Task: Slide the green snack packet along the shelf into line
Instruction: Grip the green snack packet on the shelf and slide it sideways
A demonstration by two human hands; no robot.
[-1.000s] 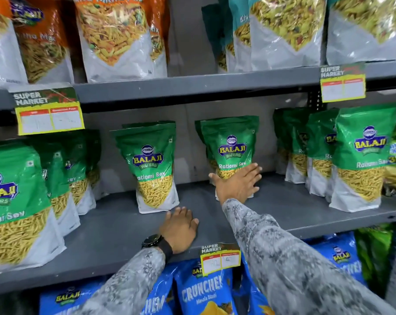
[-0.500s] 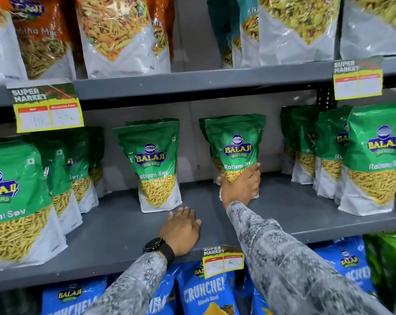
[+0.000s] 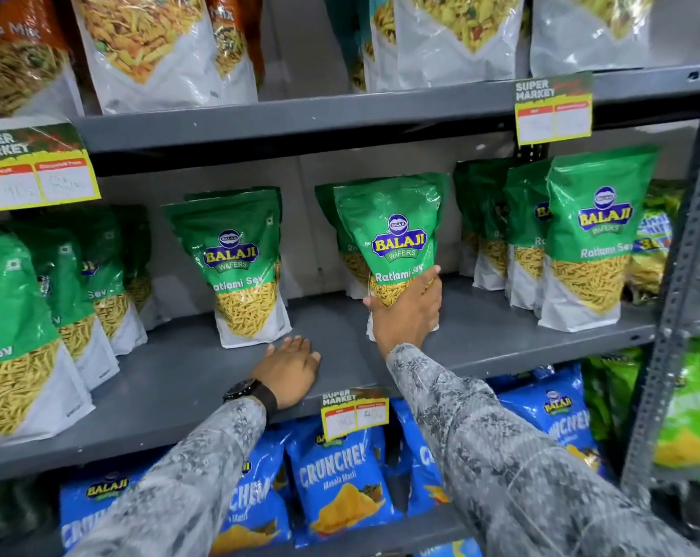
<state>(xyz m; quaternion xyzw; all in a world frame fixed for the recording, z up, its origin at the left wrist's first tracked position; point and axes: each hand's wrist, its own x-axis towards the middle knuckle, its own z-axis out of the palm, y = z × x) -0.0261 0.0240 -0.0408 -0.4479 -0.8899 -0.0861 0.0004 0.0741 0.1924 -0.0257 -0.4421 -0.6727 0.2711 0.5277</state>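
R hand (image 3: 406,311) was wrapped round the lower front of the green snack packet (image 3: 392,235), thumb on its left edge, fingers over the right; pkt stood upright, mid-shelf, w/ a second green pkt close behind it. L hand (image 3: 290,369) lay flat, palm down, fingers spread, on the bare grey shelf (image 3: 179,379) near its front edge, holding nothing. A black watch (image 3: 242,389) sat on that wrist.

Open shelf showed on both sides of the gripped pkt: a clear gap to the left before the next green packet (image 3: 240,267), which stood alone and nearer the front, and another gap to the right before the row of green packets (image 3: 589,239). More green pkts (image 3: 15,335) crowded the far left, right up at the front lip. A price tag (image 3: 354,412) hung off the shelf's front edge betw. the two arms. Blue snack bags (image 3: 340,480) filled the shelf below.
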